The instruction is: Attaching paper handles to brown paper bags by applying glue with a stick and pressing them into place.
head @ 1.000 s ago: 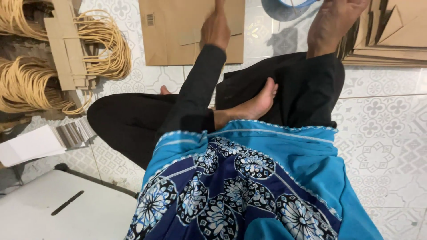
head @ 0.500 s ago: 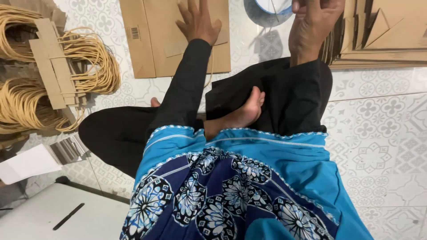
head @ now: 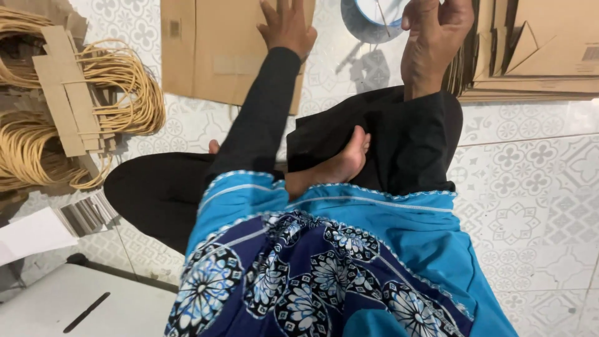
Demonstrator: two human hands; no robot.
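Note:
I sit cross-legged on a patterned tile floor in black trousers and a blue patterned top. My left hand (head: 288, 28) lies flat with fingers spread on a flat brown cardboard sheet (head: 206, 50) in front of me. My right hand (head: 435, 43) hovers above my right knee, fingers curled, just right of a blue-and-white bowl (head: 368, 22) with a thin stick in it. Whether the right hand holds anything is hidden by the curled fingers. My bare foot (head: 340, 165) rests across my lap.
Bundles of tan cord loops (head: 118, 93) with cardboard strips (head: 65, 93) lie at the left. A stack of folded cardboard pieces (head: 536, 56) sits at the top right. White paper (head: 31, 234) and a white board (head: 93, 306) lie at the lower left.
My left hand stays pressed on the cardboard sheet. My right hand has pulled back from beside the bowl toward my knee, and the view has tilted so both hands sit lower in the picture.

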